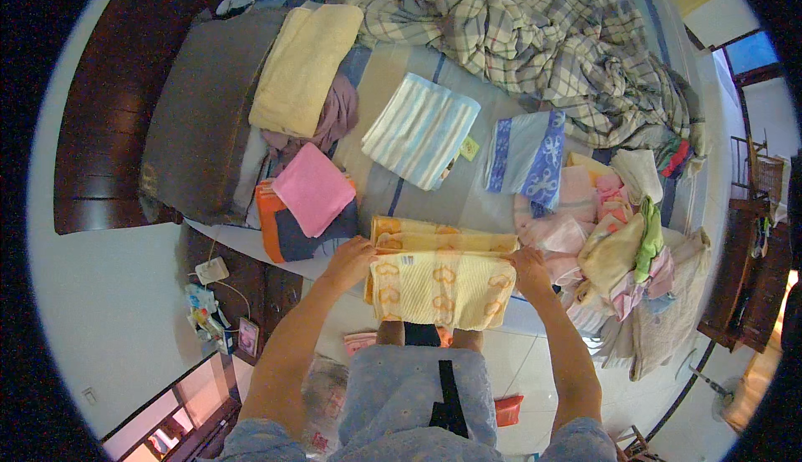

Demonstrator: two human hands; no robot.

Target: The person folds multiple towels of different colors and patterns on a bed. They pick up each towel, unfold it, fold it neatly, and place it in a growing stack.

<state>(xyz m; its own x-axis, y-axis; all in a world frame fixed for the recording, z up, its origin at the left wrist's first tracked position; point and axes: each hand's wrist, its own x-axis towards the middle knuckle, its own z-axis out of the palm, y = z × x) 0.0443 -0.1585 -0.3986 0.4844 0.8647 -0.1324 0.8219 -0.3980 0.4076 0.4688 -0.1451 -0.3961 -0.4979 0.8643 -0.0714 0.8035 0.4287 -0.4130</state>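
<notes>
A yellow towel with orange heart patterns (445, 286) hangs over the near edge of the bed, part of it lying on the mattress. My left hand (353, 263) grips its left side at a fold. On the opposite side, my right hand (531, 269) pinches the same fold line. Just left of it, a folded pink cloth (314, 190) lies on an orange and dark grey cloth (271, 227). Beyond the towel are a striped blue and white towel (421, 131), folded, and a blue towel with white patterns (525, 155).
A mixed heap of laundry (611, 243) sits at the bed's right corner. A crumpled plaid blanket (520, 36) covers the far side. A folded cream towel (307, 67) rests beside a grey pillow (200, 111). At left stands a dark nightstand (276, 293); a red packet (508, 410) is on the floor.
</notes>
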